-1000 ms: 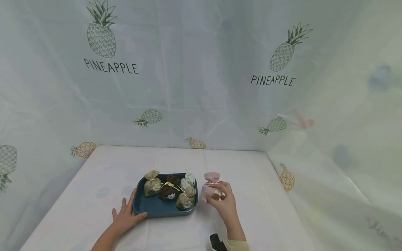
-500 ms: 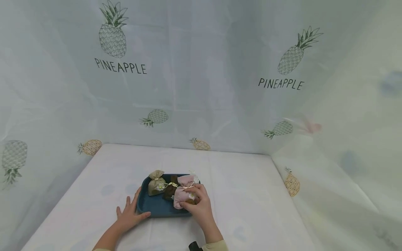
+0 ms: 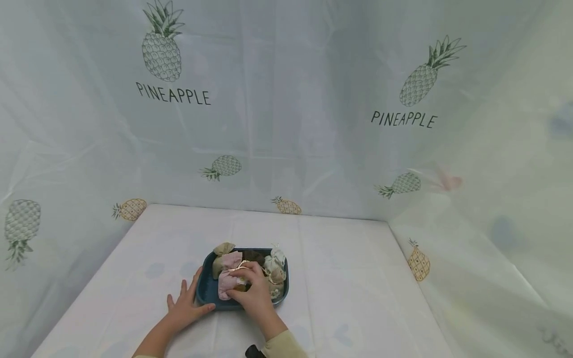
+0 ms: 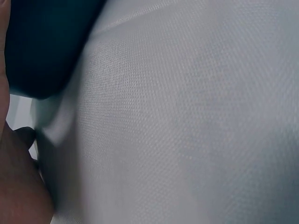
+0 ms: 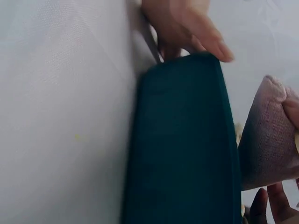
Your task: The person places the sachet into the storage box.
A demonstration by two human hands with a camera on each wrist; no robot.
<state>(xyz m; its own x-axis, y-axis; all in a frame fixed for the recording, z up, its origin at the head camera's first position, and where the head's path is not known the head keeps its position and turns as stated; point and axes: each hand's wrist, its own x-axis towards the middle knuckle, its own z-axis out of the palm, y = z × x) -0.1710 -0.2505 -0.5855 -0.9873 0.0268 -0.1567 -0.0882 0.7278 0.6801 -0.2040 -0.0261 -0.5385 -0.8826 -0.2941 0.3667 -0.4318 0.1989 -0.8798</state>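
Observation:
A dark blue tray (image 3: 207, 293) stands on the white-covered table. My left hand (image 3: 183, 307) steadies its left end, fingers spread along that side and the thumb at the front rim. Between thumb and fingers, my right hand (image 3: 256, 294) pinches a pink cloth pouch (image 3: 226, 284) over the tray's left half. In the right wrist view the pouch (image 5: 268, 137) hangs at the tray's upper edge. Behind it a tan pouch (image 3: 224, 248) is partly covered. A brown pouch (image 3: 254, 256), a white pouch (image 3: 274, 258) and another tan pouch (image 3: 277, 276) lie in the tray's middle and right.
White cloth (image 3: 340, 278) spreads over the table to the right of the tray. A pineapple-print curtain (image 3: 286, 124) hangs behind the table and along both sides. Beside the right sleeve (image 3: 284, 344) a black device (image 3: 254, 351) shows at the bottom edge.
My right hand has carried the pink pouch leftward, from the table right of the tray, across the right-hand pouches, to the tray's left half. The left hand has stayed at the tray's left end.

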